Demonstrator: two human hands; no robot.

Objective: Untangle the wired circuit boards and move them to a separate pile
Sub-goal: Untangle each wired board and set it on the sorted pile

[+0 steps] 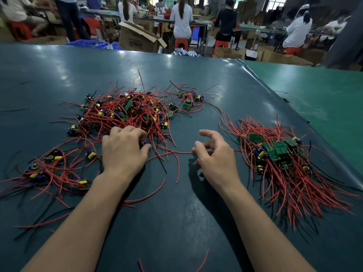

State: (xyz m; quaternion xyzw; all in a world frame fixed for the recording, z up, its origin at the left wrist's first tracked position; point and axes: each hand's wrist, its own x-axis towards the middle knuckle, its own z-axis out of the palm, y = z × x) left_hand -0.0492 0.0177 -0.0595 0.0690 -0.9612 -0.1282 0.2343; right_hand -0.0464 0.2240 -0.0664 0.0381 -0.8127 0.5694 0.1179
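A big tangled heap of small green circuit boards (129, 112) with red and black wires lies on the dark mat, centre left. My left hand (122, 152) rests at the heap's near edge, fingers curled over wires, thumb and fingers pinching a small blue part of a board (145, 141). A red wire (176, 152) runs from there to my right hand (214, 154), whose thumb and fingertips touch it with loosely curled fingers. The sorted pile of boards (279, 152), wires combed toward me, lies at the right.
More loose boards with yellow capacitors (55, 165) sprawl at the near left, and a small cluster (188, 104) sits behind the heap. The mat's edge (275, 89) runs diagonally at the right over a green table. People work at benches beyond.
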